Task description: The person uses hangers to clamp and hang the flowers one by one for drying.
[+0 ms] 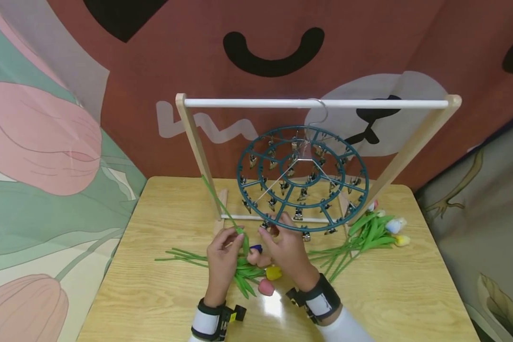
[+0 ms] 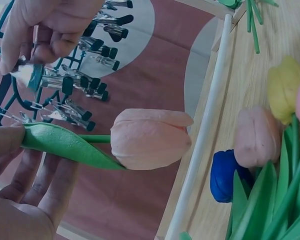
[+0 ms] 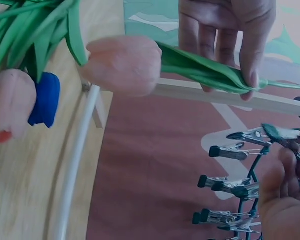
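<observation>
Progress, as judged from the frames: no tulip hangs from the round clip hanger [image 1: 302, 178] yet; its clips look bare, so the hanging work is at its start. The left hand [image 1: 223, 254] pinches a pink tulip [image 2: 151, 138] by the stem and leaf, bloom pointing down, held in the air just under the hanger's near rim. The right hand [image 1: 284, 247] has its fingers closed on one clip [image 2: 34, 75] at that rim; whether the clip is squeezed apart cannot be told. Left to do: this stem into the clip, then the rest. One bunch of tulips [image 1: 248, 273] lies on the table [image 1: 154, 294] under the hands, near the front edge; a second bunch [image 1: 367, 232] lies toward the right edge. The head view alone shows the whole rack [image 1: 316, 103], the hook and both bunches. The wrist views alone show the pink bloom clearly, the stem grip, and the fingers on the clip.
</observation>
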{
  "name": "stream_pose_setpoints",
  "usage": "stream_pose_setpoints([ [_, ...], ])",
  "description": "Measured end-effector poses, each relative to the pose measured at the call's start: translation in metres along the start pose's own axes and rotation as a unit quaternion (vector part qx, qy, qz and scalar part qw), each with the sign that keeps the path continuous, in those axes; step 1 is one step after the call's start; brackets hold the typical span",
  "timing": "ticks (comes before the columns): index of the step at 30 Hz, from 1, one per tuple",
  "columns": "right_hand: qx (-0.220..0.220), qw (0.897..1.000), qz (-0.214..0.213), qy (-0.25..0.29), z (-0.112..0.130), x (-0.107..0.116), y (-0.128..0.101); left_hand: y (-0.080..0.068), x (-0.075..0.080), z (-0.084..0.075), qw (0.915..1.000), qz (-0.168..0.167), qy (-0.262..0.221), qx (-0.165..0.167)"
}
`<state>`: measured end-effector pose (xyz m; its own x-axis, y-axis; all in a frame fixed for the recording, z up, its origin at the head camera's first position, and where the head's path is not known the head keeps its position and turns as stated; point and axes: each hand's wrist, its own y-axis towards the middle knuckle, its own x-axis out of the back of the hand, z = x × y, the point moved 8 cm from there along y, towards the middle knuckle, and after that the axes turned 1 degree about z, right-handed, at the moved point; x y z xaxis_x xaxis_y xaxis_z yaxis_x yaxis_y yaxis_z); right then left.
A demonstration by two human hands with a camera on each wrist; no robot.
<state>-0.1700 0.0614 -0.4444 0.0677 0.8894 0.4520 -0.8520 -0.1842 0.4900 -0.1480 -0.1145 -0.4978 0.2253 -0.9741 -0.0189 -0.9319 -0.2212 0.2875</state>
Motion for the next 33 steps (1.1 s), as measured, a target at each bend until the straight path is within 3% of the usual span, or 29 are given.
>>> stream_pose_setpoints([
  [9,-0.014,0.997,0.017,0.071,0.002,0.002,0.006,0.002,-0.005,-0.002,0.9995,0.01,0.024,-0.017],
  [19,0.003,0.999,0.022,0.049,0.005,0.004,0.012,0.003,-0.009,-0.007,0.9992,0.004,0.021,-0.033],
  [33,0.015,0.998,0.01,0.063,0.008,0.008,0.013,0.005,-0.013,-0.01,0.9994,0.004,-0.001,-0.036],
])
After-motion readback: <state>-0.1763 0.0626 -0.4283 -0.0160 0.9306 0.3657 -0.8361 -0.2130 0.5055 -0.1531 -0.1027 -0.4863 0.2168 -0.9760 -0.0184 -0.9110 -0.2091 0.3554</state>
